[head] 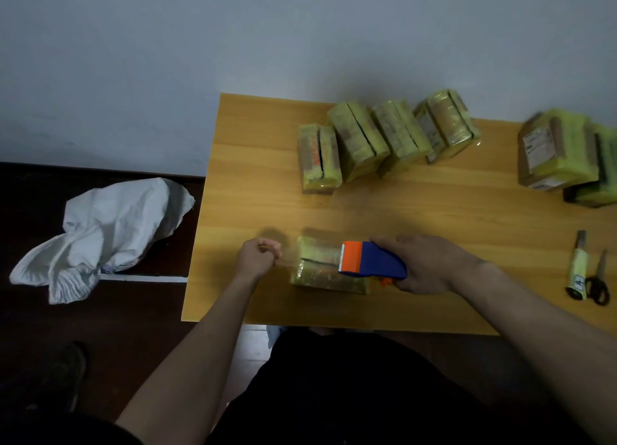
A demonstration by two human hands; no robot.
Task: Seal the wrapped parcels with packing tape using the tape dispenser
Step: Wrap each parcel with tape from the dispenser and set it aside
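A yellow-wrapped parcel lies near the front edge of the wooden table. My right hand grips a blue and orange tape dispenser resting on the parcel's right half. My left hand is curled just left of the parcel and pinches the free end of a clear tape strip stretched from the dispenser. Several more yellow-wrapped parcels stand in a leaning row at the back of the table.
Two stacked parcels sit at the far right. A utility knife and black scissors lie at the right edge. A crumpled white sack rests on the dark floor to the left.
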